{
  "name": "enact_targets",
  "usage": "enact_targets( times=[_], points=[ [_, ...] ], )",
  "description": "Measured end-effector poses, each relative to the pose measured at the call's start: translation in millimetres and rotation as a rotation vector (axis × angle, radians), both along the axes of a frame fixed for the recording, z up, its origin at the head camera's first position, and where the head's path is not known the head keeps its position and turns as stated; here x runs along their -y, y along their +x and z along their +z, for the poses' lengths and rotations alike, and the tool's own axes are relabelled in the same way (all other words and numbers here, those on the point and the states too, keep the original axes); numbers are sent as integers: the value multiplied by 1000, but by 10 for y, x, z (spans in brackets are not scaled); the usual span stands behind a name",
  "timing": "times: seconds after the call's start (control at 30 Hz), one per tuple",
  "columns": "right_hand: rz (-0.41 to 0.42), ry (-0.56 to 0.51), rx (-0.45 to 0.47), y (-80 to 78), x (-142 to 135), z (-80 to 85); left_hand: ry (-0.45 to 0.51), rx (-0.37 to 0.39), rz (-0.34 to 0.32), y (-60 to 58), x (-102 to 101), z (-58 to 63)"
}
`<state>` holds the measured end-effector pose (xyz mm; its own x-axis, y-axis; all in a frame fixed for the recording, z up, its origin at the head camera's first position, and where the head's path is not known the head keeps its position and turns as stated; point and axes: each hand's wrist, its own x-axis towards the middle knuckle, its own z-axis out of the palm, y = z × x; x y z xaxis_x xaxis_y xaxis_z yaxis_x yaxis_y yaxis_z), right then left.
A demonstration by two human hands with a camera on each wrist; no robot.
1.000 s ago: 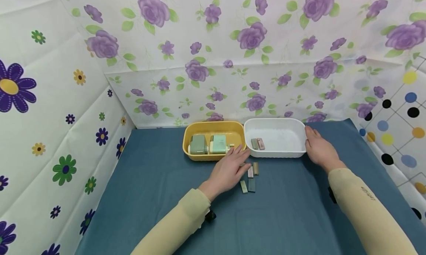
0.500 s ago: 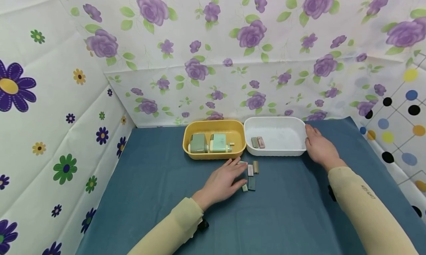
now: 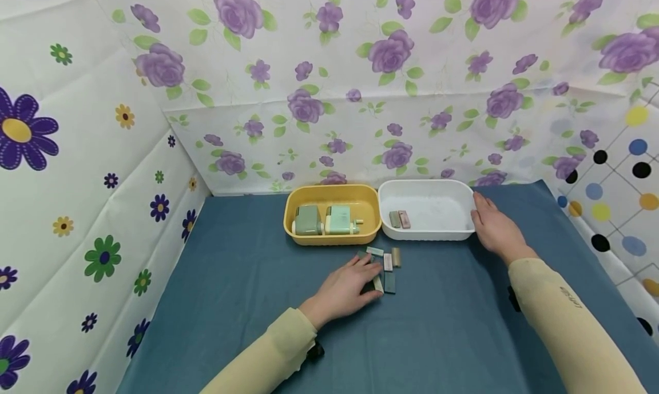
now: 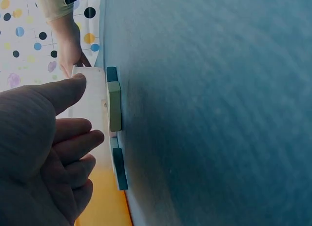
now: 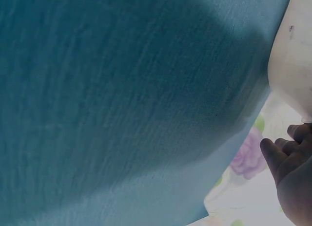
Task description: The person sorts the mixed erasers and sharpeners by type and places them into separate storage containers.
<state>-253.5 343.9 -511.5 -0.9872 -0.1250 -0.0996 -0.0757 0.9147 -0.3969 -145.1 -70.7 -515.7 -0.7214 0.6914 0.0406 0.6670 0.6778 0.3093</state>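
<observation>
Pale block (image 4: 114, 108), just beside left fingers (image 4: 87, 142)

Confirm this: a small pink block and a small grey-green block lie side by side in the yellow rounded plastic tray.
No, not the yellow rounded plastic tray: the head view shows the small pink block and small grey-green block lying side by side in the white rounded plastic tray.

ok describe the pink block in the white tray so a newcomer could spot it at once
On the blue cloth, find the white tray right of the yellow tray. In the white tray, toward its left end, the pink block lies beside a grey-green block; of the two, it is the pink, right-hand one.
</observation>
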Motion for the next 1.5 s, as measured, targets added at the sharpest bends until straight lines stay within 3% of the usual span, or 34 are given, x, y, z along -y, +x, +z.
enact_targets(
  times=[0.43, 1.2, 1.5],
  points=[
    [-6, -19, 3, 5, 5, -2, -98, -22, 22, 44, -35, -68],
    [3, 17, 13, 33, 30, 44, -191, -81, 66, 65, -176, -49],
    [0, 9, 13, 29, 47, 50, -169, -73, 65, 56, -187, -54]
  ],
)
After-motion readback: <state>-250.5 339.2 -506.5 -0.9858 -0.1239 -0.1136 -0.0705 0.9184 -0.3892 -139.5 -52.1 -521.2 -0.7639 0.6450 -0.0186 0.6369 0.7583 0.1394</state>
